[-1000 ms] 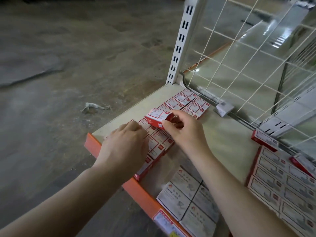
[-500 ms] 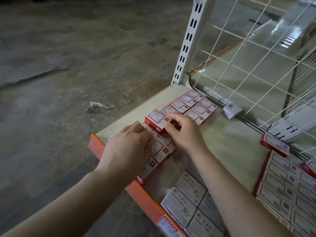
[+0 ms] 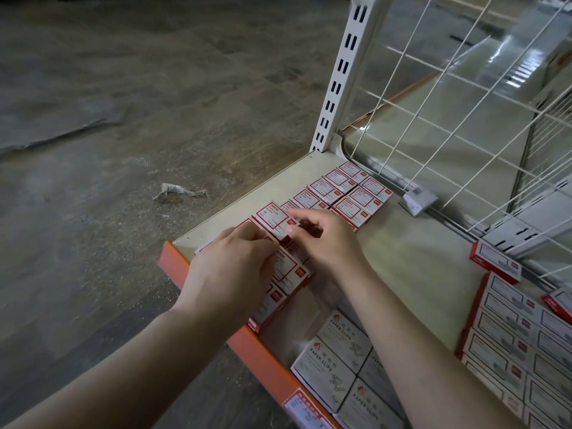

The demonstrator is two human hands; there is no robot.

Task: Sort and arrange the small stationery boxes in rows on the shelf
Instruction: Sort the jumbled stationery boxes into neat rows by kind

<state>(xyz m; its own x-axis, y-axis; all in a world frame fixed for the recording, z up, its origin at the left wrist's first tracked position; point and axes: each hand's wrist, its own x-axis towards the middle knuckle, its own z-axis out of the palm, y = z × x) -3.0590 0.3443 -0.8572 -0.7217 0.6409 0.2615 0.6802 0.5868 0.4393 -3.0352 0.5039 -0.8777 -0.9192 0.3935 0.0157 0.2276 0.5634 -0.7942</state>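
A: What is the grip doing on each side?

B: The right hand (image 3: 325, 243) has its fingers curled, and its thumb and forefinger pinch the near corner of a red-and-white box (image 3: 274, 216) that lies flat in the row. The left hand (image 3: 232, 270) lies palm down over the nearer boxes of the same row, fingers bent, fingertips pressing on their tops; I cannot tell whether it grips any of them.

A: Where do the boxes sit?

B: On the beige shelf (image 3: 411, 258), at its left end. Two rows of small red-and-white boxes (image 3: 349, 193) run from the orange front lip (image 3: 247, 339) back toward the white slotted upright (image 3: 340, 75) at the rear corner. The rows touch side by side.

A: And further out?

B: Just right of the forearms, at the front edge, lie larger white boxes printed "PAPER CLIPS" (image 3: 334, 366). At the far right stands a block of red-edged boxes (image 3: 507, 335), with one single box (image 3: 495, 258) behind it near the wire grid back panel (image 3: 464, 97). A small clear label holder (image 3: 418, 199) sits at the foot of that grid. On the concrete floor (image 3: 123, 119) to the left lies a crumpled wrapper (image 3: 179, 191).
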